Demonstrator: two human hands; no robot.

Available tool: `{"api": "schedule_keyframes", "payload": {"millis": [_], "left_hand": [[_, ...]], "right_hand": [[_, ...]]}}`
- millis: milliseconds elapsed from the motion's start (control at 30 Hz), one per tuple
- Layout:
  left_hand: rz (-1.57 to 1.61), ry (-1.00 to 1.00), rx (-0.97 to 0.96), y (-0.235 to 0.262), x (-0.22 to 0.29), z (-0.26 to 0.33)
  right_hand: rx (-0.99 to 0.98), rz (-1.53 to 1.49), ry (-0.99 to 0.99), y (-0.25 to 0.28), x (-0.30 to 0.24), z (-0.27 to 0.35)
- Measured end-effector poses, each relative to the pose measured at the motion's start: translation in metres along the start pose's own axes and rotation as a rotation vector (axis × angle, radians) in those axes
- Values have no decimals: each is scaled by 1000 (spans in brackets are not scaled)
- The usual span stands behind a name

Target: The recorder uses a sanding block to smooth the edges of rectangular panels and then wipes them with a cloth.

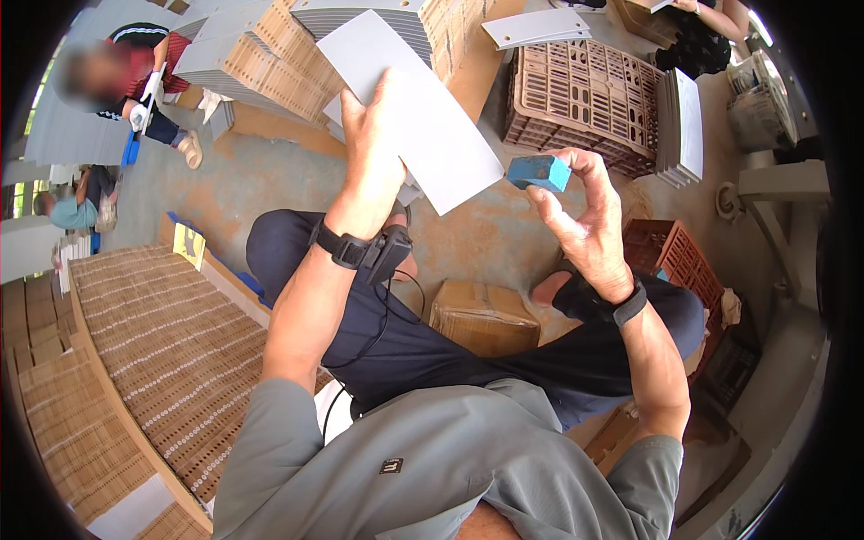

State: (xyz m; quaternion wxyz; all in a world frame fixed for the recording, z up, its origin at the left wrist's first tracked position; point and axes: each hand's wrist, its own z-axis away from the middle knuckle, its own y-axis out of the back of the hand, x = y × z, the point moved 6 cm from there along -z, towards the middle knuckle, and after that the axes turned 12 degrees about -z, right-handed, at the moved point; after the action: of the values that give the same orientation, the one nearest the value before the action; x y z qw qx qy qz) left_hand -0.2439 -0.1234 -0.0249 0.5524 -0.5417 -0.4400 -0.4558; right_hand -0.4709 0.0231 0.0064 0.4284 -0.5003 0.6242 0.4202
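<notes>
My left hand (372, 137) is closed on a flat, pale grey rectangular panel (434, 130), its thumb and a fingertip showing at the edge and on the face. The panel slants in front of me, from upper left to lower right. Between the thumb and fingers of my right hand (594, 220) is a small blue block (540, 173) with a darker, worn-looking patch on top. The block is close to the panel's lower right corner; a narrow gap seems to separate them.
Beyond the panel stand stacks of boards (270, 54) and an upturned-looking brown plastic crate (585, 99) with panels (538, 29) on it. A cardboard box (486, 315) sits between my legs; a red crate (670, 256) is at right. Other people (148, 76) sit nearby.
</notes>
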Motion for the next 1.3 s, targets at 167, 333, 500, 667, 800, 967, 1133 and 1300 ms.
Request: {"api": "schedule_keyframes", "payload": {"millis": [167, 333, 500, 667, 800, 967, 1133, 1300], "left_hand": [[8, -22, 24, 3, -3, -3], [10, -11, 25, 2, -3, -3], [19, -22, 25, 4, -7, -5], [9, -12, 50, 4, -4, -4], [14, -69, 38, 6, -2, -5], [-49, -128, 100, 7, 2, -3], [-85, -190, 66, -4, 3, 6], [-133, -241, 52, -3, 12, 13]], "right_hand": [[-4, 81, -44, 1, 1, -3], [18, 72, 15, 5, 2, 0], [-14, 77, 18, 1, 2, -2], [-7, 164, 6, 6, 4, 0], [-36, 285, 144, 4, -8, -6], [-136, 491, 197, -5, -15, -15], [-207, 586, 237, -9, -10, -12], [-304, 827, 198, -2, 2, -9]]}}
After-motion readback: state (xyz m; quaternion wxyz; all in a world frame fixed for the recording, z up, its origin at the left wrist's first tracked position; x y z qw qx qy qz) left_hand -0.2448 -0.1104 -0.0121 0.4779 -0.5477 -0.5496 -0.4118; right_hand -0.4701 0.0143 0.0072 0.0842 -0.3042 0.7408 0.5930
